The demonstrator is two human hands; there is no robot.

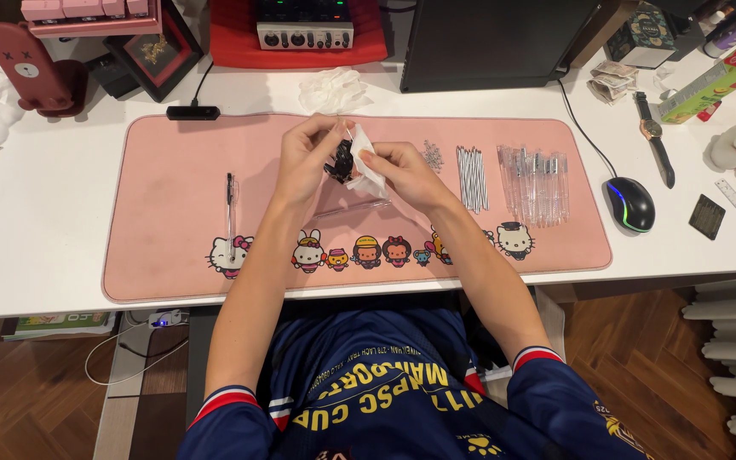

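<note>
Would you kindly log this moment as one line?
left hand: holds small clear bag | right hand: holds bag too | bag: black bits inside | finished pen: on pink mat

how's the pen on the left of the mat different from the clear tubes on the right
The pen lies alone, left of both hands; the clear tubes lie as a row of many, side by side, right of them. The pen has a dark tip and clip; the tubes look clear throughout. Neither hand touches them: the left hand and right hand hold a small bag. Both lie lengthwise on the pink mat.

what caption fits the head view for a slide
Both hands, left hand and right hand, hold a small clear plastic bag of black parts above a pink desk mat.
</note>
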